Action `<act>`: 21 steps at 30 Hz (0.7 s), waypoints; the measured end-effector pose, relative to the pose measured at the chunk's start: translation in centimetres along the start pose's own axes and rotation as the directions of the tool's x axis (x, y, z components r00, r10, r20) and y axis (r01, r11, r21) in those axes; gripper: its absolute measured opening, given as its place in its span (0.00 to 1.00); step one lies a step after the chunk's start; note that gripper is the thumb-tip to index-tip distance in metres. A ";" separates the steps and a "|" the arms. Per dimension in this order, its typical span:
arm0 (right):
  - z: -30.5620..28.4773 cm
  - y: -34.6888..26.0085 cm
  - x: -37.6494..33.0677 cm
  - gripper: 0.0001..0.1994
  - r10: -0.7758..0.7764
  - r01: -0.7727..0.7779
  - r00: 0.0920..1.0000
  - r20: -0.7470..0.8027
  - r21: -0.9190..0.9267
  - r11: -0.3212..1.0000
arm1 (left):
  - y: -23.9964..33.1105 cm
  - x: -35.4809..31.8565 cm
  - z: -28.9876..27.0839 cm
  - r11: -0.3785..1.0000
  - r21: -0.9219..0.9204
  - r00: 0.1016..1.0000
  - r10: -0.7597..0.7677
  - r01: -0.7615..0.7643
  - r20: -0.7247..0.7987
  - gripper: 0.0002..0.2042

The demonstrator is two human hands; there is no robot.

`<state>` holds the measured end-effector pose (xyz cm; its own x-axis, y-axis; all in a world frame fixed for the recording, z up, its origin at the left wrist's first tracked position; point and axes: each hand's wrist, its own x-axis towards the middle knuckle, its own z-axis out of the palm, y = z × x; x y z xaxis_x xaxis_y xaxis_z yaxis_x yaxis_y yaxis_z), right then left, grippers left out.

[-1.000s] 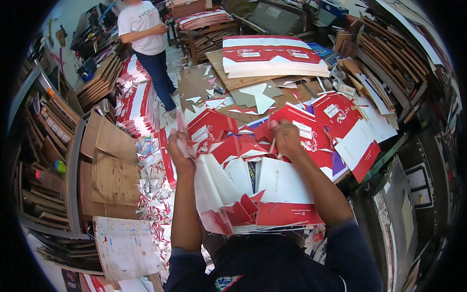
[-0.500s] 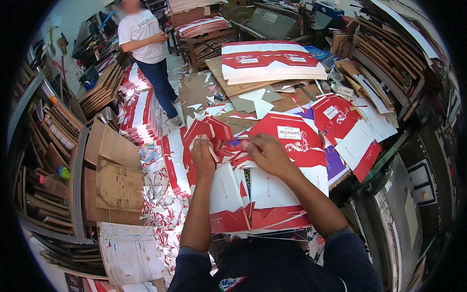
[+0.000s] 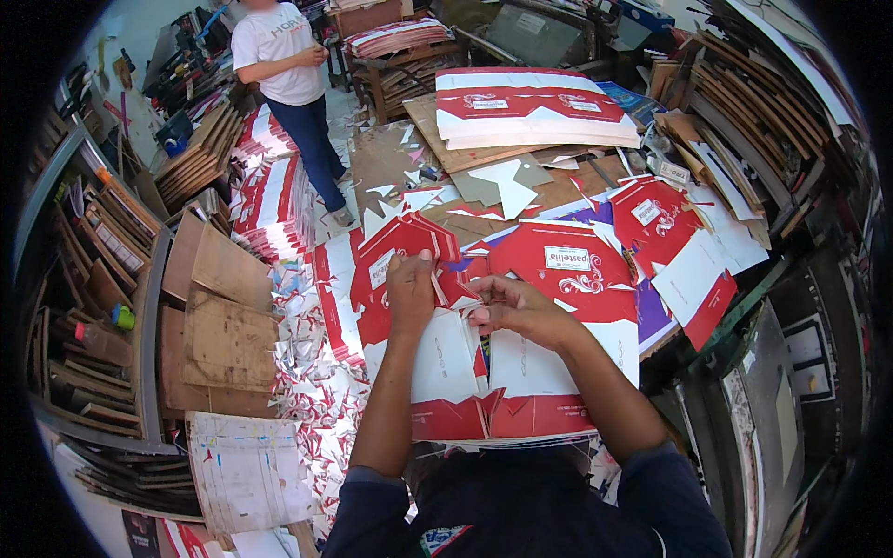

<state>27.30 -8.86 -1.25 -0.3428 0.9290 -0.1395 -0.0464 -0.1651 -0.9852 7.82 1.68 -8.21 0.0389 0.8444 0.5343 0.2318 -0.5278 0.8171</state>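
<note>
My left hand [image 3: 411,290] is closed over the inner edge of a stack of red and white die-cut cardboard box blanks [image 3: 439,365], thumb on top. My right hand [image 3: 516,312] is beside it, fingers curled and thumb tip pinched in at that stack's edge; whatever it grips is too small to make out. Under my right forearm lies a second stack of the same box blanks [image 3: 542,265], with a narrow gap between the two. Small red and white cardboard scraps [image 3: 454,290] stick up between my hands.
A tall stack of printed sheets [image 3: 535,130] rests on a board at the back. More cut blanks [image 3: 651,214] lie to the right. Offcuts [image 3: 321,418] cover the floor at left. A person [image 3: 284,65] stands at the back left, near stacked sheets [image 3: 270,205].
My left hand has shifted right and down onto the left stack, whose red flaps now lie flatter. My right hand has turned, its fingers drawn down to the stack's edge.
</note>
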 end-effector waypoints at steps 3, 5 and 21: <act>-0.3 1.2 -0.5 0.27 -0.043 0.047 0.998 -0.045 0.087 0.995 | 1.1 0.1 0.2 0.990 0.107 0.993 0.081 -0.090 0.084 0.22; -0.7 2.2 -0.4 0.26 -0.070 0.086 0.992 -0.102 0.162 0.983 | 2.0 0.0 0.3 0.983 0.143 0.987 0.094 -0.113 0.134 0.22; -2.4 5.6 0.5 0.26 -0.392 0.154 0.914 -0.099 -0.812 0.563 | 0.4 -1.4 -2.1 0.976 -0.034 0.977 -0.214 0.214 0.015 0.19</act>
<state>29.15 -8.52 -7.07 -0.2024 0.9471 0.2492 0.6827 0.3189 -0.6575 5.78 0.13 -8.15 0.0030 0.9390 0.3439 0.2019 -0.3374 0.9194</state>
